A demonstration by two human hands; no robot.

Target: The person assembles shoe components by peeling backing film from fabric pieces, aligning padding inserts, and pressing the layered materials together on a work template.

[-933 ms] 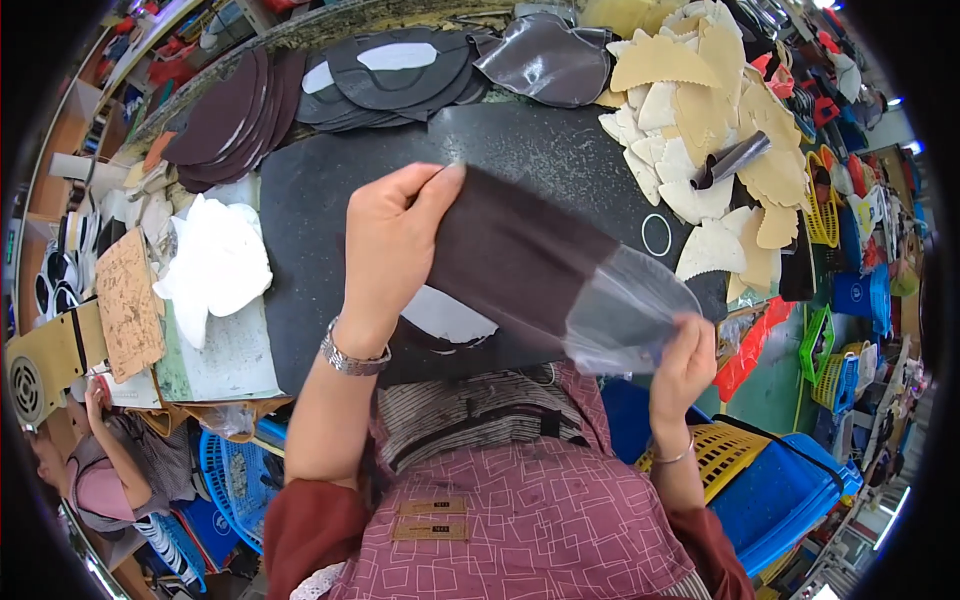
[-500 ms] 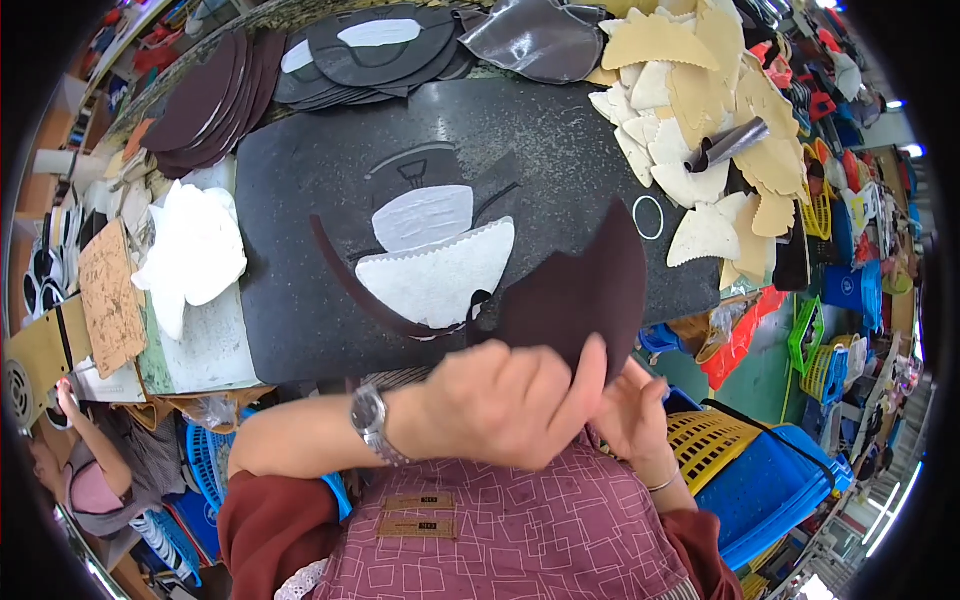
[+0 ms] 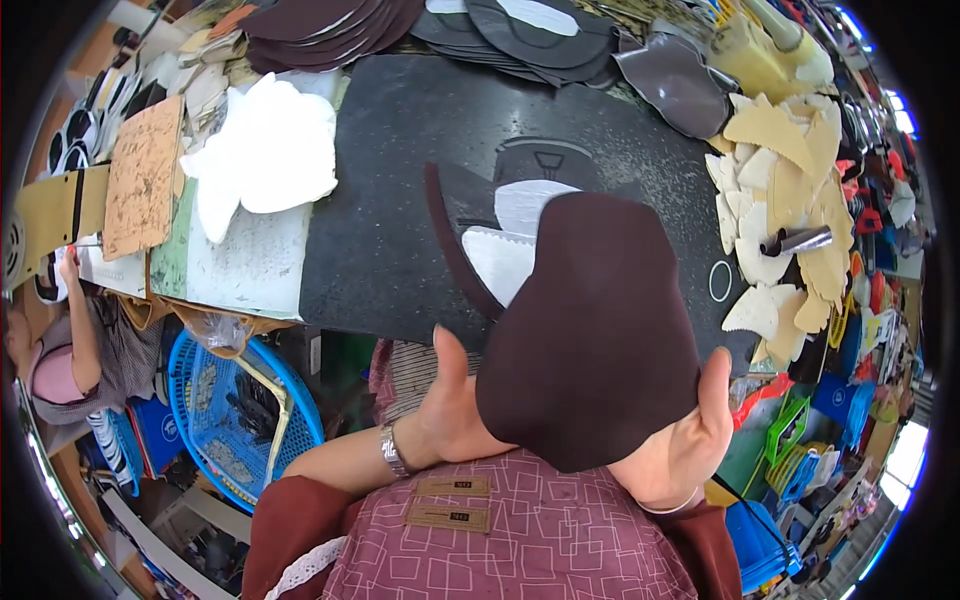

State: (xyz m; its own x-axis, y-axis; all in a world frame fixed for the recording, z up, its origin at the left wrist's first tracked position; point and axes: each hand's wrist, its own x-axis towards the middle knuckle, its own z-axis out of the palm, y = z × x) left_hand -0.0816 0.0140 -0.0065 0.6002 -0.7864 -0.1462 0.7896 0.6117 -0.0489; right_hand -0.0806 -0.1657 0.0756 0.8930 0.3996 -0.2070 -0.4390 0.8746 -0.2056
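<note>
A dark brown rounded piece of leather-like material [image 3: 600, 330] is raised over the front edge of the black work board [image 3: 390, 220]. My left hand [image 3: 455, 410] supports it from below at its lower left; the thumb stands up clear of the edge and the fingers are hidden behind it. At the lower right my right hand [image 3: 690, 445] holds it, thumb beside the edge, fingers hidden underneath. On the board, partly covered by the piece, are a white scalloped piece [image 3: 497, 262], a pale grey pleated patch [image 3: 525, 205] and a curved brown strip [image 3: 447, 235].
Stacked brown pieces [image 3: 335, 30] and black pieces [image 3: 500, 40] lie at the back. Cream scalloped pieces [image 3: 775, 140] are heaped on the right, near a white ring [image 3: 720, 281]. White cut pieces [image 3: 275, 145] lie left. Below stands a blue basket [image 3: 245, 420]; another person's arm [image 3: 80, 310] shows far left.
The brown piece has been unfolded from its narrow, sideways position and now shows its broad face. My left hand has uncrossed from my right and moved left. The view has shifted too.
</note>
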